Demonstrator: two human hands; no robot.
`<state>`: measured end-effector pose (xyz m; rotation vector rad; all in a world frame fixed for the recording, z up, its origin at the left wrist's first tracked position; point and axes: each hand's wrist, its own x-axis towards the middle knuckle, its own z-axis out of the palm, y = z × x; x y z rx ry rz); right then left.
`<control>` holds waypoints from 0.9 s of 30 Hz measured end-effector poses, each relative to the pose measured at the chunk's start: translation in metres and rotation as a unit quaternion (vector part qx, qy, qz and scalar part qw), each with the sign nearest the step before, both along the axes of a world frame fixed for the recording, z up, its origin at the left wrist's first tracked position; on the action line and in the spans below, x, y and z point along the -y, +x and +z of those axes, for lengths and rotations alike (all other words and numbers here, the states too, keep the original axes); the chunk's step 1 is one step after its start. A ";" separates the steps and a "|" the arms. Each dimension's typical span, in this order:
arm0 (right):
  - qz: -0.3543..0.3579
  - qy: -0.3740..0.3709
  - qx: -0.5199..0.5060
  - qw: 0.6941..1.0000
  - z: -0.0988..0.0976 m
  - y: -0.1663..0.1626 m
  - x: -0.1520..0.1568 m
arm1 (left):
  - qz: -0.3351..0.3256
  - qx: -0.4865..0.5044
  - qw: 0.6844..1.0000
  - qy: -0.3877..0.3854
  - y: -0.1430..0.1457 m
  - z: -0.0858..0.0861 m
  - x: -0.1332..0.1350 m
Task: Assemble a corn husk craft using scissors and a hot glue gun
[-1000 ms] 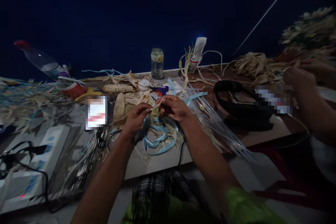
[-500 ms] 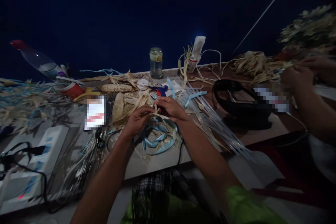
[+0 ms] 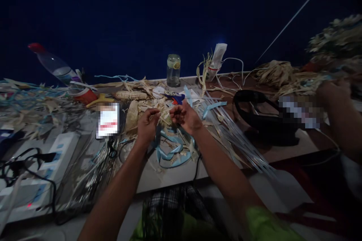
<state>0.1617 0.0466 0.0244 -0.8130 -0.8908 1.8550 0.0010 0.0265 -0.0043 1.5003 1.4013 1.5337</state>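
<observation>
Just above the middle of the table, my left hand has its thumb and forefinger pinched together; anything in the pinch is too small to make out. A short gap to its right, my right hand is closed with curled fingers, and its contents are hidden. Between and behind both hands lie pale corn husk scraps. Light blue ribbon lies in loops below them. Beyond my right fingertips rests a blue and orange glue gun. A dried corn cob lies behind my left hand.
A phone and a power strip with cables lie left. Clear sticks and a black headset lie right. A glass jar and a leaning bottle stand behind. A co-worker's hand is far right.
My hands were together at a pale husk strip; now they are apart, with a gap between the fingertips. The view has shifted slightly left, and the co-worker's hands have moved.
</observation>
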 end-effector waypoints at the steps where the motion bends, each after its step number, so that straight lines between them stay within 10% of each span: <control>1: -0.014 0.024 0.025 0.999 -0.001 -0.003 0.002 | -0.004 0.004 1.000 0.000 0.000 -0.001 0.000; 8: -0.119 0.157 0.175 0.965 -0.012 -0.017 0.005 | -0.029 0.018 0.999 -0.027 0.004 -0.003 0.002; 27: -0.102 0.011 0.018 0.995 -0.006 -0.021 0.007 | -0.275 0.325 0.887 -0.182 0.007 0.000 0.002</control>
